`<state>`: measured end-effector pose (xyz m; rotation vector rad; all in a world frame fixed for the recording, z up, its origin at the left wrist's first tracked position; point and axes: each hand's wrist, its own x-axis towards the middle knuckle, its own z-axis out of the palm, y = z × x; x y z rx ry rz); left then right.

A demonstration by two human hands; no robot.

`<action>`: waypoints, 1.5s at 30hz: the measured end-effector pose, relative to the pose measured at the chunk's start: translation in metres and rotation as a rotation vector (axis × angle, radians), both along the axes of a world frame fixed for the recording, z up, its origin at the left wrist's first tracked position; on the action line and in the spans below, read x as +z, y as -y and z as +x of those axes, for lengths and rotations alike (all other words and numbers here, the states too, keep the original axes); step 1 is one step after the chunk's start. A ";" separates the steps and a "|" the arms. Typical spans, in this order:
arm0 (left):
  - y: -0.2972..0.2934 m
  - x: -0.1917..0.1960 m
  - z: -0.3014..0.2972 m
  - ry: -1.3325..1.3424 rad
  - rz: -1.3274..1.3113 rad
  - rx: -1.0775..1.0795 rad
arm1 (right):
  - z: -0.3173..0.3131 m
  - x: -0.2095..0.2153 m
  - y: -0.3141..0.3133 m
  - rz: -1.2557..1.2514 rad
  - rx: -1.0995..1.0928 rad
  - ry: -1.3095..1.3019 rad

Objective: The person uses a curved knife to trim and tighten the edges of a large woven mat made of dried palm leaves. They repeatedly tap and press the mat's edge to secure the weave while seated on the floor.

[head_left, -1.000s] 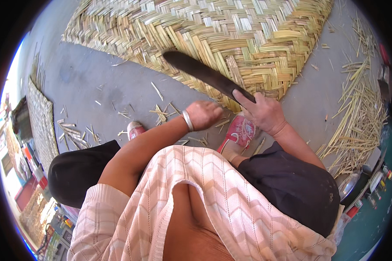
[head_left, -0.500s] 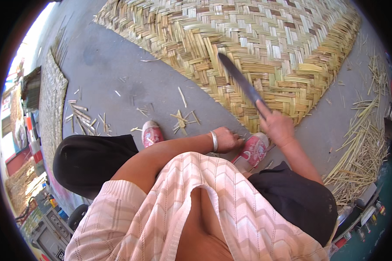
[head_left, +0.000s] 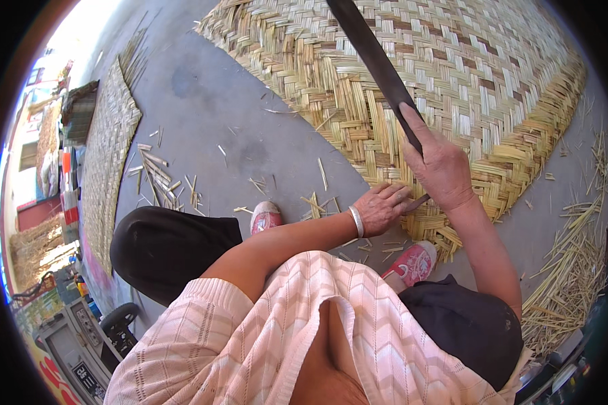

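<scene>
My right hand (head_left: pixel 442 167) is closed round the lower end of a machete (head_left: pixel 373 55), its index finger stretched along the dark blade. The blade slants up and left over a woven reed mat (head_left: pixel 446 88), and its tip runs out of the picture. Close below, my left hand (head_left: pixel 383 208) lies palm down at the mat's near corner. Its fingers are bent together, with a flat greyish strip (head_left: pixel 416 202) beside the fingertips. Whatever these fingers grip is hidden.
Cut reed ends (head_left: pixel 157 165) are scattered over the grey floor (head_left: pixel 189 115). To the right lies a heap of loose reeds (head_left: pixel 564 270). Another woven mat (head_left: pixel 108 155) is at the left. My pink shoes (head_left: pixel 412 262) are close to the mat's corner.
The machete has risen and come nearer in the view, its tip leaving the picture. My left hand has moved from beside the shoe up to the mat's corner. The view has shifted slightly.
</scene>
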<state>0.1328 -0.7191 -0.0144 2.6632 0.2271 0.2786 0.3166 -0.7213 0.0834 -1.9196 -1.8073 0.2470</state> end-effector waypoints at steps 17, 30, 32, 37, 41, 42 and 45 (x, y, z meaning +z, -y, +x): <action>-0.006 -0.009 -0.006 -0.119 0.120 -0.060 | -0.029 -0.009 -0.091 -0.280 0.191 0.332; -0.007 -0.009 -0.005 -0.179 0.077 -0.075 | -0.001 -0.019 -0.077 -0.586 0.060 0.298; -0.009 -0.008 -0.005 -0.191 0.085 -0.090 | 0.020 -0.020 -0.062 -0.657 -0.073 0.242; -0.006 -0.013 -0.006 -0.176 0.120 -0.080 | 0.040 0.016 0.019 -0.052 -0.258 0.041; -0.004 -0.018 -0.006 -0.171 0.136 -0.050 | 0.023 0.026 0.109 0.043 -0.250 -0.079; -0.003 -0.017 -0.005 -0.191 0.139 -0.052 | 0.018 0.019 0.128 -0.086 -0.223 0.068; -0.002 -0.015 -0.003 -0.090 0.139 -0.028 | 0.016 -0.013 0.160 -0.668 -0.255 0.194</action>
